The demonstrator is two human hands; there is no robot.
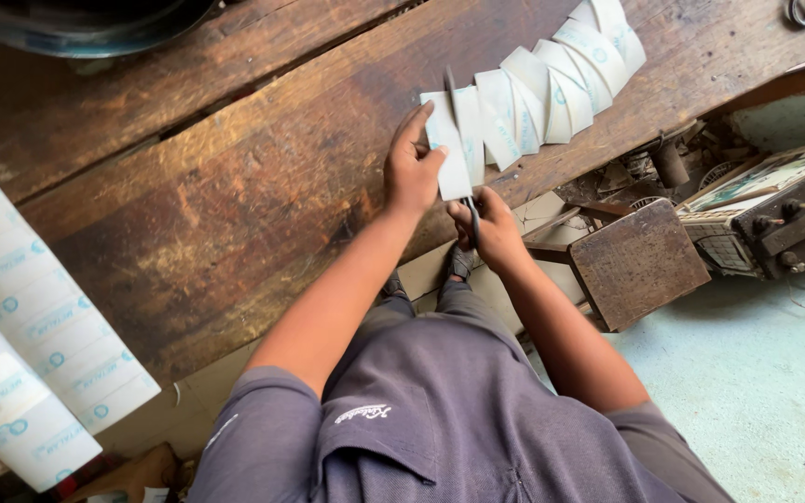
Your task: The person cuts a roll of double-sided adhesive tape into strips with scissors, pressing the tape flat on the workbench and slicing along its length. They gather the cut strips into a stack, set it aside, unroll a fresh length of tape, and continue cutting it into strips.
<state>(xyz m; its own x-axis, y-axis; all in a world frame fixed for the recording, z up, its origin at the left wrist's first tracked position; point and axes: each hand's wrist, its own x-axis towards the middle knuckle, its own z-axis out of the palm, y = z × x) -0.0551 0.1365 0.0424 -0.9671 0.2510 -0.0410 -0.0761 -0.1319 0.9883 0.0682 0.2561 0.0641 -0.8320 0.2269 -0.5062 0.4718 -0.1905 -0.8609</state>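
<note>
Head view. We are looking down on a worn, dark brown wooden plank workbench [235, 186]. A long strip of white paper printed with pale blue marks [552, 84] is lying folded in overlapping loops, running from the bench centre toward 1 o'clock.

The left hand [412, 168] is pressing the near end of the strip flat, thumb and fingers closed on the paper edge. The right hand [491, 228], just at 4 o'clock of the left, is gripping the handles of dark metal scissors [463, 158]; the blades are pointing toward 12 o'clock and are lying across the strip. We cannot tell whether the blades are parted or together.

We are judging that a cut across the strip end is under way. The next move is calling for the left hand to be keeping the paper taut and its fingers clear of the blade line.

At 8 o'clock, two rolls of the same white printed paper [30, 326] are lying at the bench edge. At 3 o'clock, a small brown wooden stool [640, 265] is standing on the floor beside a boxy old device with knobs [784, 214].
</note>
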